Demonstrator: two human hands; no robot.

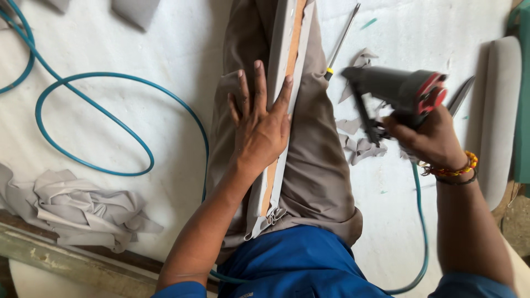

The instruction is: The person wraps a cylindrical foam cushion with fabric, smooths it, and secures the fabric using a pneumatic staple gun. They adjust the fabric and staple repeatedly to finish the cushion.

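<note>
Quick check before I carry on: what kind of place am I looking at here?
Probably an upholstery workshop: the right hand holds an air stapler on a blue hose, the left hand presses a fabric-wrapped strip, and fabric scraps lie around.

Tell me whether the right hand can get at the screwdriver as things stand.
Probably not yet: the right hand is full, gripping the staple gun. The screwdriver itself lies uncovered on the table beside the fabric-covered panel.

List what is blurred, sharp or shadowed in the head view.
Head view: the staple gun and right hand are smeared by motion blur; the left hand, flat on the grey fabric-wrapped strip, is sharp; light is soft and even, with a faint shadow beside the blue hose.
</note>
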